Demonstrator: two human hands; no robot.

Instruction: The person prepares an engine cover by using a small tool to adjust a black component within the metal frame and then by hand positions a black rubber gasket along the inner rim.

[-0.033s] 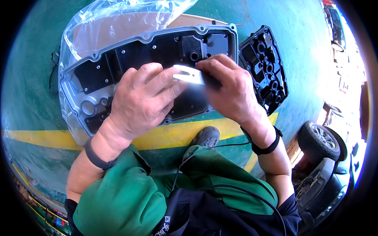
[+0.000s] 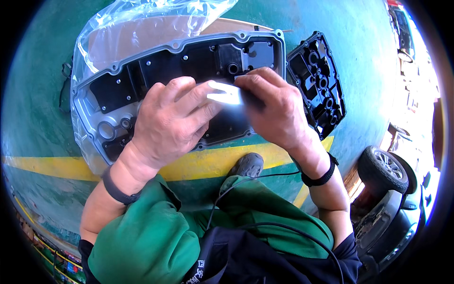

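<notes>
My left hand [image 2: 170, 118] is closed, fingertips at the pale, bright tip of a forked flat tool [image 2: 224, 92]; what else it may hold is hidden. My right hand [image 2: 276, 109] grips the tool’s dark, blurred end. Both hands are raised over a large silver-rimmed cover [image 2: 177, 45] with black panels, bolts and round openings, lying at the top centre inside or on clear plastic wrapping [image 2: 104, 23]. A smaller black cover [image 2: 324, 83] with several round openings lies just right of it.
Cardboard [image 2: 118, 35] lies under the wrapping. The green floor [image 2: 42, 118] has a yellow stripe [image 2: 52, 168]. My shoe [image 2: 248, 165] is below the large cover. A black cable [image 2: 274, 175] crosses my legs. A vehicle wheel [image 2: 383, 168] and body panels stand at the right.
The bright forked tool and the fingers of my right hand have shifted very slightly downward. Everything else looks the same.
</notes>
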